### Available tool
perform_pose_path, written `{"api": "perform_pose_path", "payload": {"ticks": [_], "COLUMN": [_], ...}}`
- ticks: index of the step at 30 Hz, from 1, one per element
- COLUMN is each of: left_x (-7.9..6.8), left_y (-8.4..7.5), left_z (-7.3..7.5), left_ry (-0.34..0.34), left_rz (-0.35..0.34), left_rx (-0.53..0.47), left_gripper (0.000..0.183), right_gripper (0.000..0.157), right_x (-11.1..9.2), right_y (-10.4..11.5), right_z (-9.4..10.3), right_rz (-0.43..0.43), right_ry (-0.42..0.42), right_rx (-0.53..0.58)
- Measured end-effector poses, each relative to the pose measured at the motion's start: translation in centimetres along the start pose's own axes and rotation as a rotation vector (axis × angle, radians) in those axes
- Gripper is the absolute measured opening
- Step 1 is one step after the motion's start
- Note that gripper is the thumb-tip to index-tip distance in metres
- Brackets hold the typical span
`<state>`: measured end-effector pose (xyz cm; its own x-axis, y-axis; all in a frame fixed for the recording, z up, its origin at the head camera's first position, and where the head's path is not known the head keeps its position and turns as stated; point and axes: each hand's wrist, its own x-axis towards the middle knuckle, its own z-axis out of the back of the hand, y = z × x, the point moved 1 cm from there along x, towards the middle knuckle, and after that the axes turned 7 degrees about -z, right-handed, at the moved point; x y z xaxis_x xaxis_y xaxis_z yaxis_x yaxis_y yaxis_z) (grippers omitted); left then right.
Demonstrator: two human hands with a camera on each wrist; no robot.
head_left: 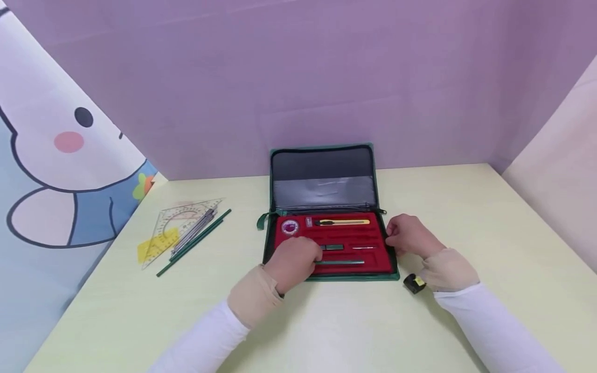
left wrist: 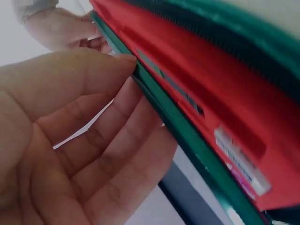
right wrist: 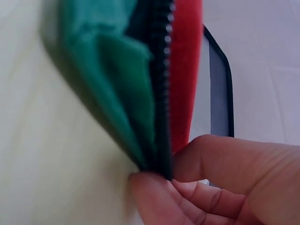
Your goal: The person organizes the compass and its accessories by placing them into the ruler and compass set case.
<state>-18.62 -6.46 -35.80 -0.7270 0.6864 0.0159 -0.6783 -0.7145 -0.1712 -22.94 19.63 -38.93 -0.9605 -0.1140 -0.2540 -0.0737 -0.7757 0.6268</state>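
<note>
My left hand pinches a green pencil between thumb and fingers, over the front of the red tray. The left wrist view shows the pencil's long shaft crossing close in front of the tray. At the right side of the open zip case, my right hand pinches the zippered edge between thumb and finger. In the tray lie a yellow utility knife, a round purple-and-white item, a small clear box, a dark green block and a thin silver piece.
On the left of the table lie a clear set square, a yellow plastic template, several silver tools and two green pencils. A small black-and-yellow item lies by the right wrist. The case lid stands raised against a purple cloth.
</note>
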Motion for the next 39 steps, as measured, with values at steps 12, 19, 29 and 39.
{"api": "perform_pose_path", "payload": {"ticks": [12, 19, 29, 39], "left_x": [0.7, 0.7, 0.9, 0.6], "left_y": [0.1, 0.2, 0.4, 0.6], "left_z": [-1.4, -1.4, -1.8, -1.7], "left_ry": [0.018, 0.018, 0.018, 0.013], "left_rz": [-0.059, -0.073, -0.11, -0.125], "left_rx": [-0.08, -0.085, -0.112, -0.069], "left_gripper": [0.015, 0.021, 0.024, 0.022], "right_gripper": [0.007, 0.007, 0.007, 0.007], "right_x": [-0.1, 0.0, 0.2, 0.3], "right_y": [0.0, -0.1, -0.1, -0.2], "right_z": [-0.2, -0.3, -0.2, -0.1], "right_rz": [0.014, 0.003, 0.012, -0.021], "right_ry": [-0.001, 0.012, 0.004, 0.019], "right_rx": [-0.003, 0.012, -0.001, 0.002]}}
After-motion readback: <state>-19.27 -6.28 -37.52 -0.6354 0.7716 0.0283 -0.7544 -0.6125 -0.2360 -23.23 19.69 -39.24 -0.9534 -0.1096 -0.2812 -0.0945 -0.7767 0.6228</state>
